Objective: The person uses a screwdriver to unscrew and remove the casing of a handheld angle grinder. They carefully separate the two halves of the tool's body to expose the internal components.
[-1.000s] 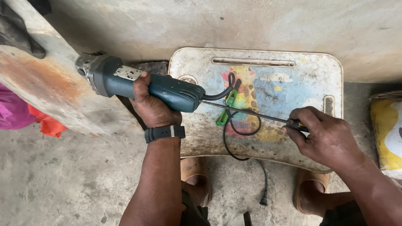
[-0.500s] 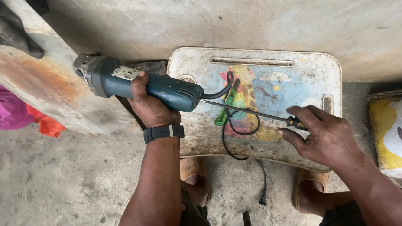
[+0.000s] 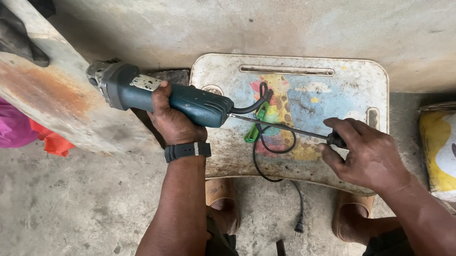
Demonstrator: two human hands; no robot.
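Note:
My left hand (image 3: 171,120) grips the body of a blue-green angle grinder (image 3: 161,96), held level with its head pointing left over a rusty slab. My right hand (image 3: 366,155) holds the dark handle of a long screwdriver (image 3: 286,128). The shaft runs left and its tip touches the rear end of the grinder, where the black cord (image 3: 269,146) leaves it. The cord loops over a worn white plastic stool (image 3: 347,82) with a faded colourful print and ends in a plug (image 3: 298,228) on the floor. A green piece (image 3: 253,132) lies under the cord.
A rusty whitish slab (image 3: 45,90) slants across the left, with pink and orange cloth (image 3: 6,130) below it. A printed sack (image 3: 450,152) lies at the right edge. My feet in tan slippers (image 3: 223,201) rest on the concrete floor under the stool. A concrete wall runs behind.
My right hand has drawn slightly closer and turned on the screwdriver handle. The grinder has stayed almost still in my left hand, with the tip held at its rear end.

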